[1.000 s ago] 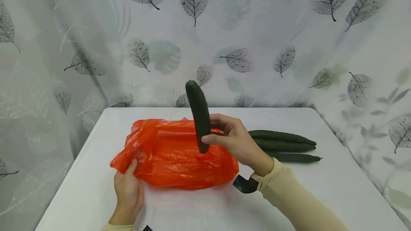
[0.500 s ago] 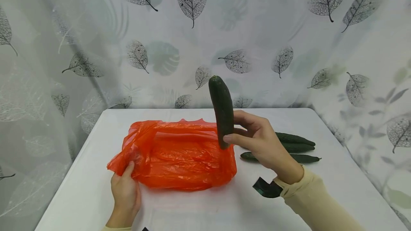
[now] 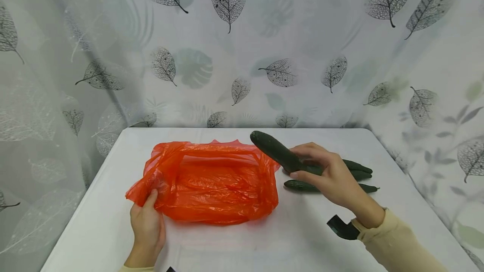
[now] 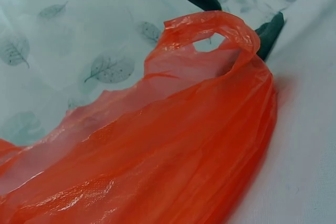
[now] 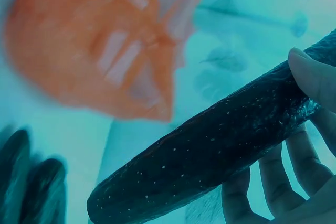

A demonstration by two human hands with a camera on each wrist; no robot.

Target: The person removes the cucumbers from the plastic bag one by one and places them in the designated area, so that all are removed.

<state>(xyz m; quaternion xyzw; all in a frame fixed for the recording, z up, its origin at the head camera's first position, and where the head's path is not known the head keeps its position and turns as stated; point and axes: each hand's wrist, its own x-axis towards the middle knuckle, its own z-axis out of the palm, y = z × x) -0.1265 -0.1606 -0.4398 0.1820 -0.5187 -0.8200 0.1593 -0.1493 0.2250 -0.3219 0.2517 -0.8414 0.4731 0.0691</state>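
Note:
With thumb and fingers, my right hand (image 3: 332,175) holds a dark green cucumber (image 3: 276,151) just above the table, right of the bag. The cucumber slants, its free end up and to the left; the right wrist view shows the thumb (image 5: 315,80) on one side and fingers on the other. My left hand (image 3: 148,230) grips the left edge of an orange-red plastic bag (image 3: 223,184), thumb on top and fingers mostly hidden. The bag lies with its mouth partly spread. Behind my right hand lie more cucumbers (image 3: 368,188), partly covered by it.
The white table (image 3: 264,247) carries the bag and cucumbers. A leaf-printed curtain (image 3: 242,45) hangs behind and along both sides. In the left wrist view a looped bag handle (image 4: 181,24) stands up. A dark band (image 3: 344,228) sits at my right wrist.
My right hand has moved right with the cucumber, from over the bag toward the other cucumbers. The cucumber has tipped from near upright to slanted and come lower. My left hand stays almost still.

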